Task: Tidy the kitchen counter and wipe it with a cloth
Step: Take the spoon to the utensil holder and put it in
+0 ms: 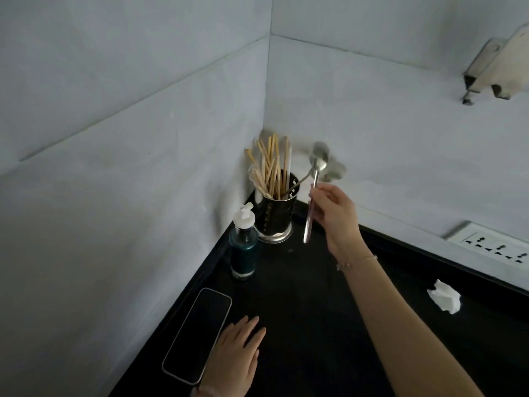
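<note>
My right hand (333,214) pinches the handle of a metal spoon (315,184), held upright with its bowl at the top, just right of the steel utensil holder (274,222). The holder stands in the counter's corner with wooden chopsticks (270,170) and another spoon (300,180) in it. My left hand (236,358) rests flat on the black counter (300,310) with its fingers straight, beside a phone (197,335). A crumpled white tissue (445,299) lies on the counter at the right.
A bottle of blue-green liquid with a white cap (243,247) stands left of the holder, against the wall. A power socket strip (498,247) sits on the right wall above the counter. A metal bracket (495,70) juts from the wall at the upper right.
</note>
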